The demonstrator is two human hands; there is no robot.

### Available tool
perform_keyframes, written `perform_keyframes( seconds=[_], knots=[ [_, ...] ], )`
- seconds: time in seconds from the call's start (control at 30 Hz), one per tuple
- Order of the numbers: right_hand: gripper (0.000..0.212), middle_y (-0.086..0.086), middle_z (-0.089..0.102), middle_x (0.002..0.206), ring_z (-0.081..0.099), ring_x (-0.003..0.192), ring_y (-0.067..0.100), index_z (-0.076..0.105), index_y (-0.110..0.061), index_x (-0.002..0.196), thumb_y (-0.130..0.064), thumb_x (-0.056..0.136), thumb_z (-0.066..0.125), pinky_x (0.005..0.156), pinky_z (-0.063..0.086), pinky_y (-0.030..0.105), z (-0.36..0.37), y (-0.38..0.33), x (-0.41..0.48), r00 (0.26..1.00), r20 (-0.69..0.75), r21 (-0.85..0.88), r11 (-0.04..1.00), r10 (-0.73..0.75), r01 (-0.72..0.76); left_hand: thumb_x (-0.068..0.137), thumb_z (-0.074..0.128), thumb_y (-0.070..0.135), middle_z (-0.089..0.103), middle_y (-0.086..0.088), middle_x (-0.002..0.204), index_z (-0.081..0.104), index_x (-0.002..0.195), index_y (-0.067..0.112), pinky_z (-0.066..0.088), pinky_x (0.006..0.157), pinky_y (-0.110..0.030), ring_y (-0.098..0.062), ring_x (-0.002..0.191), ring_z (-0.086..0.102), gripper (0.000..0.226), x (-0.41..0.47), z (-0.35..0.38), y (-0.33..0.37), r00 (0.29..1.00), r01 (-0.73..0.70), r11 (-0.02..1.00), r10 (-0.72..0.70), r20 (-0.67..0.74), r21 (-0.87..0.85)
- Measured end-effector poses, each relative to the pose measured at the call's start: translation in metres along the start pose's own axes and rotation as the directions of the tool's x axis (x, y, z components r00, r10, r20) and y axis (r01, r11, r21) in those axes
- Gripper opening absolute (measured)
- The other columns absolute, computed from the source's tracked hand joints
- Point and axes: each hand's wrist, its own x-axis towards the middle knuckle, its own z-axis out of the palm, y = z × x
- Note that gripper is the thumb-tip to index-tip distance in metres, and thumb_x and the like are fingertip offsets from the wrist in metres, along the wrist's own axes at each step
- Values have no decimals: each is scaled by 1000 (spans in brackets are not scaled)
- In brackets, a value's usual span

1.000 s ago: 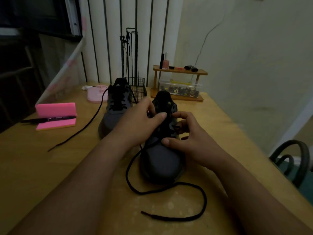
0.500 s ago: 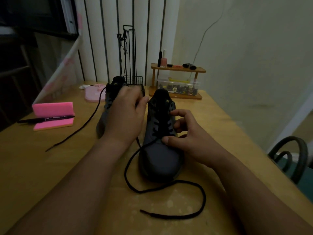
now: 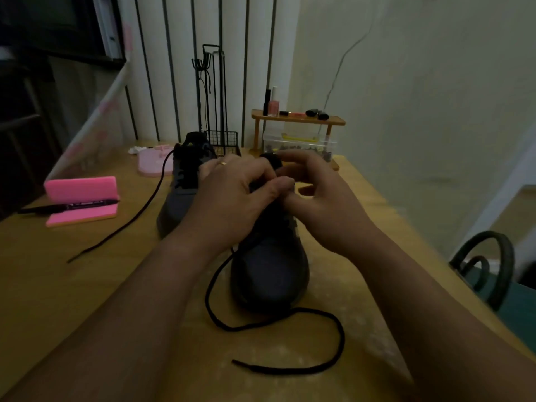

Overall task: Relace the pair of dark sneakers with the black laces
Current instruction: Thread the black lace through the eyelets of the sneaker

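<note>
Readable text: none that you can make out. Far sneaker (image 3: 185, 192), tongue: one small gold brand mark, too small for you to read. Black marker (image 3: 69, 206) lying at the pink block (image 3: 81, 188), barrel label: pale print on a dark band, blurred, no letters or numbers legible to you
</note>
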Motion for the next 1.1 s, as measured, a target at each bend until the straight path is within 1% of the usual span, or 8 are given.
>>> perform_keyframes(
  seconds=[0.3,0.4,0.5,0.6,0.77,0.87,0.97,1.1],
  knots=[
    [17,5,53,72,62,69,23,61,6,107,-3,101,49,77,56,38,-22,10,8,929,-91,499,824,359,-269,108,48,43,53,2,62,59,89,14,46,57,-13,-5,53,52,37,6,-12,-6,943,318,800,-320,87,-509],
    [11,1,47,67,53,63,19,61,-5,101,-10,103,51,74,57,38,-31,4,12,966,46,462,851,256,-248,109,49,42,45,10,59,60,91,16,49,63,-29,-9,56,44,33,6,-12,-10,943,324,762,-311,123,-560],
    [27,-1,49,69,51,59,14,68,-6,104,-32,101,62,61,54,25,-39,-15,19,961,208,157,964,182,-216,107,52,40,52,14,60,65,98,12,46,53,-20,-2,55,46,32,5,-8,-6,953,304,805,-264,151,-509],
    [28,-4,49,65,49,56,11,67,-6,94,-32,103,60,58,51,25,-45,-19,22,981,123,140,976,151,-168,106,55,41,56,16,60,64,90,16,47,54,-18,1,56,50,31,3,-6,-5,954,297,827,-243,173,-478],
    [33,-2,26,66,25,54,13,43,-21,69,-27,101,46,55,39,29,-61,5,13,902,-35,848,490,431,-201,105,54,45,48,13,56,66,97,9,49,63,-32,-5,54,46,39,3,-10,-14,932,359,774,-321,166,-521],
    [41,-2,43,67,45,59,18,53,-19,77,-48,106,47,62,50,34,-59,21,5,846,-104,559,734,523,-385,106,54,43,50,13,57,69,100,10,50,63,-30,-3,54,47,37,3,-8,-16,931,365,774,-314,187,-517],
    [35,-10,66,101,64,94,7,63,-24,109,-55,106,46,78,51,29,-43,15,1,930,-291,-76,964,224,-256,103,57,42,67,7,71,72,93,14,49,58,-16,3,59,57,33,1,-4,-4,954,290,851,-224,198,-438],
    [26,-16,65,106,62,96,-6,62,-29,124,-43,107,49,75,52,14,-7,-5,1,1000,16,-64,998,14,-13,104,60,37,72,-13,89,73,92,13,54,67,-41,-27,79,68,29,0,3,3,964,220,890,-135,229,-400]
  ],
)
